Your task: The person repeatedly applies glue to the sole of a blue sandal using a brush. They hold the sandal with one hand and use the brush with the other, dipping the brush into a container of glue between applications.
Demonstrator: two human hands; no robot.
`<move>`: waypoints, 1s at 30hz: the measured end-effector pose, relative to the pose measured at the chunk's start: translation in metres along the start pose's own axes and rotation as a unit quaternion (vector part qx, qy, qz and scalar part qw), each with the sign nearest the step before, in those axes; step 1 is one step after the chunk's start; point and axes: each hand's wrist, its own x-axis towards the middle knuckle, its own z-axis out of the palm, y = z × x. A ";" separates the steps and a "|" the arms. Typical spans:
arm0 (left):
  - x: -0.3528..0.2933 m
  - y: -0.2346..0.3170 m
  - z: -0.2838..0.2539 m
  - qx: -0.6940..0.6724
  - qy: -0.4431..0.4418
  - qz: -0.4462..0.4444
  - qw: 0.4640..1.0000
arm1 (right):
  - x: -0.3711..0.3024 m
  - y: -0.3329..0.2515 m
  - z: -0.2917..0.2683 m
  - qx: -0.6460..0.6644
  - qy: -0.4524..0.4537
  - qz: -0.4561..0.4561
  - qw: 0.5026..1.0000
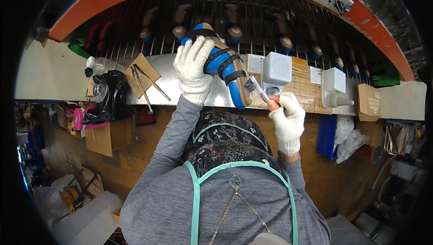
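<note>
My left hand, in a white knitted glove, is closed on a strappy sandal with black braided straps, fitted on a blue shoe last. It holds the sandal tilted above the metal-topped bench. My right hand, in a white glove with bare fingertips, pinches a small white-handled brush. The brush's dark bristles are at the tan edge of the sole, on the sandal's right side; whether they touch it I cannot tell.
Two white containers stand on cardboard at the right. To the left lie brown sticks on a cardboard piece, a black plastic bag and a clear bottle. Several more lasts rest on the dark rack behind.
</note>
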 end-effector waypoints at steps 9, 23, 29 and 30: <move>0.004 0.004 0.000 -0.005 -0.015 -0.025 1.000 | 0.016 -0.003 0.002 -0.028 0.038 -0.098 0.994; 0.001 0.039 -0.001 -0.262 -0.268 -0.301 0.877 | 0.067 -0.011 -0.017 -0.057 -0.034 -0.223 0.973; 0.013 0.055 -0.020 -0.452 -0.384 -0.351 0.725 | 0.093 -0.016 -0.024 -0.018 -0.086 -0.217 0.972; 0.016 0.058 -0.025 -0.489 -0.398 -0.390 0.671 | 0.096 -0.016 -0.025 -0.020 -0.089 -0.221 0.971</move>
